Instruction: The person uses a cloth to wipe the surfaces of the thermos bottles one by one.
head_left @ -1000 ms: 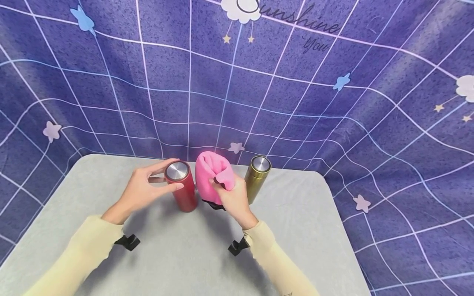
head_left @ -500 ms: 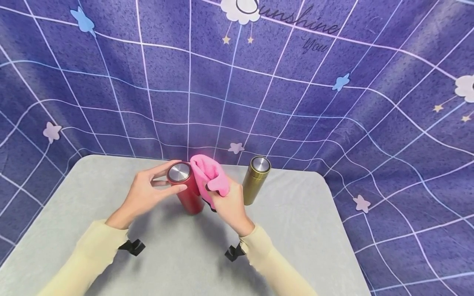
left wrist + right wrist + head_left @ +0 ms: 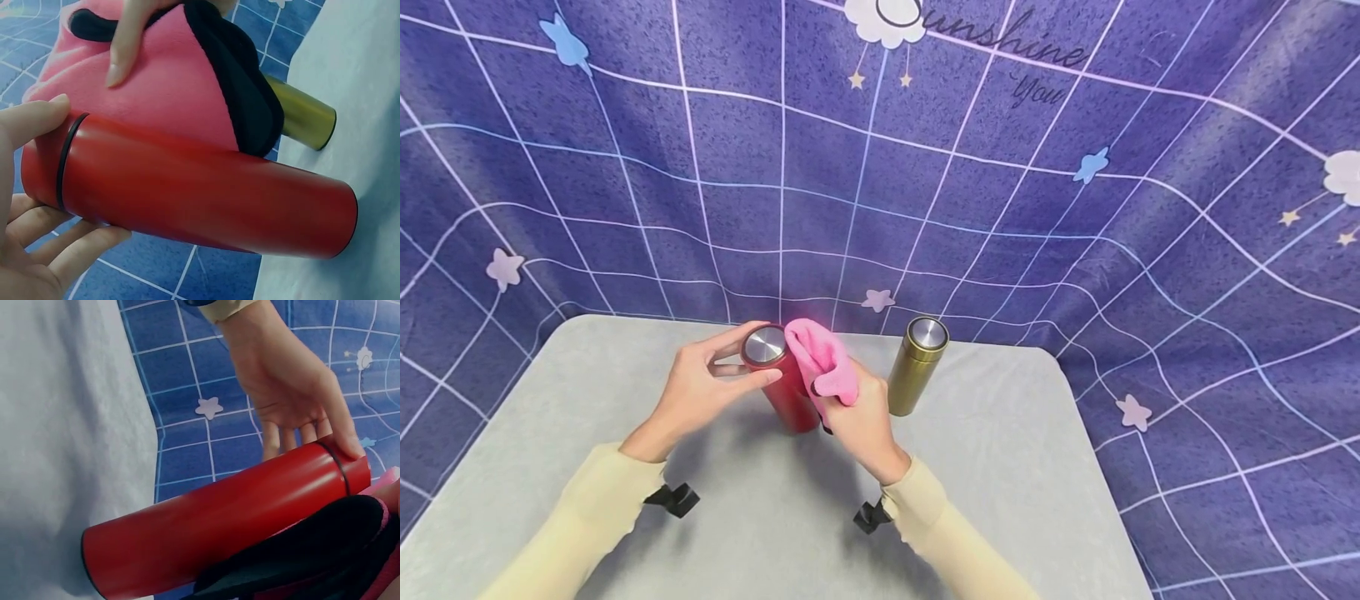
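Observation:
My left hand (image 3: 694, 382) grips a red thermos flask (image 3: 788, 398) near its steel-topped lid, thumb on one side and fingers on the other. The flask's base is at or just above the table; I cannot tell which. In my right hand (image 3: 867, 423) is a bunched pink fleecy cloth (image 3: 820, 367) with black trim, pressed against the flask's right side. The left wrist view shows the broad black edging (image 3: 240, 81) along the flask's body. From the right wrist, the black part (image 3: 300, 540) covers some of the red wall.
A gold-green thermos flask (image 3: 913, 375) stands upright just right of my right hand. The grey-covered table (image 3: 760, 533) ends at a purple-blue grid-patterned curtain (image 3: 737, 208) behind. Black straps (image 3: 677, 500) hang from the wrists.
The pink cloth has moved left with my right hand and come against the red flask. My left hand and the flask have shifted slightly right. The gold-green flask has stayed put.

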`<act>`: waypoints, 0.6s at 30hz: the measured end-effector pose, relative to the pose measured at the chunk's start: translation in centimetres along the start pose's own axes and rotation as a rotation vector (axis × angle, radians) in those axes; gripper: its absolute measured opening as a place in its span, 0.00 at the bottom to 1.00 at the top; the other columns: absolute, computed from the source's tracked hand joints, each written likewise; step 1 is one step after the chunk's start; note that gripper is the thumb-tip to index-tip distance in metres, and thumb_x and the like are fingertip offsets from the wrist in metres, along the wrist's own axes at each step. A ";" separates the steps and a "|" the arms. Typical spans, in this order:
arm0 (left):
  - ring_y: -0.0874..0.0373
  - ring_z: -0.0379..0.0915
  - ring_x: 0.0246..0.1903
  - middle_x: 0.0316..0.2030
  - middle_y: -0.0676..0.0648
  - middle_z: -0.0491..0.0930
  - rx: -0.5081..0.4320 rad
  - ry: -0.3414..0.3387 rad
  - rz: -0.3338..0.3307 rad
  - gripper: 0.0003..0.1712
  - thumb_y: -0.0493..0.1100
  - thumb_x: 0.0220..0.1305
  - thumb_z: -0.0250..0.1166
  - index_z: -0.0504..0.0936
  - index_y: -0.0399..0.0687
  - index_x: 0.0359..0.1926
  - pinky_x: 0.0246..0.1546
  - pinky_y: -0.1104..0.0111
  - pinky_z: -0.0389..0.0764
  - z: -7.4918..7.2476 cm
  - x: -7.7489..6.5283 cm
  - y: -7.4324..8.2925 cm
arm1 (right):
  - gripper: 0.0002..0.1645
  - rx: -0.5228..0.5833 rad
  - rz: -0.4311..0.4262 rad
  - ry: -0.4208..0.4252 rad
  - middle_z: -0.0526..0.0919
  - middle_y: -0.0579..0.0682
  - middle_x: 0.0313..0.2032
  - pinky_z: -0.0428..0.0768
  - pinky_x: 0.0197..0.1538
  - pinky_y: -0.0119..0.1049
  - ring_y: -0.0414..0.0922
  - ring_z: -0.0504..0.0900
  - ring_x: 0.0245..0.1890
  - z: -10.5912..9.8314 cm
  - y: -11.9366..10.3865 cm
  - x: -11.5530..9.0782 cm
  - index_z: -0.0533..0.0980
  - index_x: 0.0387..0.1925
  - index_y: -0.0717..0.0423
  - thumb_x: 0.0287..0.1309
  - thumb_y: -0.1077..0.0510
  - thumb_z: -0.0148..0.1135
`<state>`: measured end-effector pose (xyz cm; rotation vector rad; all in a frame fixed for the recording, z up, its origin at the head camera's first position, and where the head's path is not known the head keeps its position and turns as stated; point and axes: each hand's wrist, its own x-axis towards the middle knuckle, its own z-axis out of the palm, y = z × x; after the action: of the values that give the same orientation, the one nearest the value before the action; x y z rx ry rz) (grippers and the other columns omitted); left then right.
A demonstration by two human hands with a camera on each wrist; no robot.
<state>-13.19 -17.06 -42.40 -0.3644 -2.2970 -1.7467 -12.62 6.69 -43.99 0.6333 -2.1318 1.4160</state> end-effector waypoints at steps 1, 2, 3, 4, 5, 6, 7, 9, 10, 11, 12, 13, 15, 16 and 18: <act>0.64 0.89 0.44 0.61 0.45 0.86 -0.003 0.003 0.002 0.37 0.40 0.57 0.85 0.85 0.56 0.68 0.46 0.70 0.88 0.0 0.0 0.0 | 0.12 -0.002 0.005 -0.002 0.92 0.53 0.38 0.90 0.47 0.39 0.50 0.90 0.38 0.0 0.1 -0.1 0.86 0.41 0.61 0.53 0.69 0.75; 0.63 0.90 0.44 0.61 0.45 0.86 -0.010 0.006 0.002 0.37 0.39 0.57 0.85 0.85 0.55 0.68 0.46 0.70 0.88 0.0 0.0 0.1 | 0.11 -0.004 0.012 -0.005 0.92 0.53 0.38 0.90 0.48 0.39 0.50 0.90 0.38 0.1 0.2 -0.1 0.86 0.40 0.61 0.53 0.69 0.75; 0.63 0.90 0.44 0.60 0.45 0.87 -0.015 0.008 0.004 0.37 0.39 0.57 0.85 0.85 0.54 0.68 0.46 0.70 0.88 0.0 0.0 0.1 | 0.11 -0.003 0.021 -0.007 0.92 0.53 0.38 0.89 0.48 0.39 0.50 0.90 0.38 0.1 0.3 -0.2 0.85 0.40 0.60 0.53 0.68 0.74; 0.63 0.90 0.44 0.60 0.45 0.87 -0.019 0.012 0.006 0.37 0.38 0.57 0.85 0.85 0.54 0.68 0.46 0.70 0.88 0.0 0.1 0.1 | 0.11 -0.001 0.029 -0.009 0.92 0.53 0.38 0.89 0.47 0.39 0.50 0.90 0.38 0.1 0.4 -0.3 0.85 0.40 0.60 0.53 0.68 0.74; 0.62 0.90 0.44 0.60 0.45 0.87 -0.024 0.015 0.006 0.37 0.38 0.57 0.84 0.85 0.54 0.68 0.46 0.70 0.88 -0.1 0.1 0.2 | 0.11 -0.001 0.039 -0.013 0.92 0.53 0.38 0.89 0.47 0.38 0.49 0.89 0.38 0.2 0.5 -0.3 0.85 0.40 0.60 0.54 0.68 0.74; 0.62 0.90 0.43 0.59 0.45 0.87 -0.031 0.017 0.007 0.37 0.38 0.56 0.84 0.85 0.53 0.68 0.46 0.70 0.88 -0.1 0.1 0.3 | 0.10 -0.001 0.047 -0.016 0.91 0.52 0.37 0.89 0.46 0.38 0.49 0.89 0.37 0.2 0.6 -0.4 0.85 0.40 0.60 0.54 0.68 0.74; 0.62 0.90 0.43 0.59 0.46 0.87 -0.036 0.019 0.007 0.37 0.37 0.56 0.84 0.85 0.53 0.68 0.46 0.70 0.88 -0.1 0.1 0.3 | 0.10 -0.003 0.055 -0.018 0.91 0.52 0.37 0.89 0.45 0.37 0.48 0.88 0.36 0.2 0.7 -0.5 0.85 0.40 0.60 0.54 0.68 0.74; 0.61 0.90 0.43 0.58 0.47 0.88 -0.047 0.022 0.006 0.37 0.37 0.56 0.84 0.85 0.54 0.68 0.46 0.70 0.88 -0.2 0.2 0.4 | 0.10 -0.004 0.068 -0.020 0.91 0.51 0.35 0.88 0.43 0.35 0.47 0.87 0.35 0.3 0.8 -0.6 0.85 0.39 0.59 0.53 0.68 0.73; 0.62 0.90 0.44 0.58 0.48 0.88 -0.051 0.024 0.006 0.38 0.36 0.56 0.84 0.84 0.53 0.68 0.46 0.70 0.88 -0.3 0.2 0.5 | 0.10 -0.005 0.074 -0.020 0.90 0.51 0.34 0.87 0.41 0.34 0.47 0.86 0.34 0.3 0.9 -0.7 0.85 0.39 0.59 0.53 0.68 0.73; 0.62 0.90 0.44 0.58 0.49 0.88 -0.055 0.026 0.006 0.38 0.36 0.56 0.84 0.84 0.53 0.68 0.46 0.70 0.88 -0.4 0.2 0.6 | 0.10 -0.005 0.080 -0.022 0.90 0.51 0.34 0.87 0.39 0.33 0.46 0.86 0.34 0.4 1.0 -0.7 0.85 0.39 0.59 0.53 0.68 0.73; 0.62 0.90 0.44 0.57 0.49 0.88 -0.060 0.027 0.008 0.38 0.36 0.56 0.84 0.84 0.53 0.68 0.47 0.70 0.88 -0.4 0.2 0.7 | 0.09 -0.005 0.085 -0.023 0.90 0.51 0.33 0.86 0.37 0.32 0.46 0.85 0.33 0.4 1.1 -0.8 0.85 0.39 0.59 0.54 0.67 0.73; 0.62 0.90 0.45 0.57 0.50 0.89 -0.064 0.032 0.008 0.38 0.35 0.56 0.84 0.84 0.52 0.68 0.46 0.70 0.88 -0.5 0.2 0.8 | 0.09 -0.001 0.090 -0.023 0.90 0.51 0.32 0.86 0.37 0.31 0.45 0.85 0.32 0.4 1.2 -0.9 0.85 0.38 0.59 0.54 0.68 0.73; 0.63 0.89 0.46 0.56 0.51 0.89 -0.067 0.039 0.009 0.38 0.35 0.55 0.84 0.84 0.52 0.68 0.46 0.71 0.88 -0.6 0.3 1.0 | 0.09 0.003 0.100 -0.025 0.89 0.50 0.32 0.85 0.35 0.30 0.44 0.85 0.31 0.4 1.4 -1.0 0.85 0.38 0.59 0.54 0.67 0.73; 0.63 0.89 0.46 0.56 0.52 0.89 -0.066 0.043 0.010 0.38 0.35 0.55 0.84 0.85 0.52 0.68 0.46 0.71 0.88 -0.7 0.3 1.1 | 0.09 0.006 0.105 -0.026 0.89 0.50 0.31 0.85 0.34 0.29 0.43 0.86 0.30 0.4 1.5 -1.1 0.85 0.39 0.58 0.54 0.67 0.73; 0.64 0.89 0.47 0.54 0.54 0.90 -0.069 0.049 0.013 0.38 0.34 0.55 0.84 0.85 0.52 0.67 0.46 0.70 0.88 -0.8 0.4 1.2 | 0.09 0.010 0.114 -0.031 0.88 0.50 0.30 0.85 0.32 0.28 0.42 0.86 0.28 0.5 1.8 -1.2 0.85 0.39 0.58 0.55 0.67 0.74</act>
<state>-13.14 -17.53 -40.96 -0.3448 -2.2002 -1.8119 -12.86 7.01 -46.20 0.5482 -2.2182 1.4862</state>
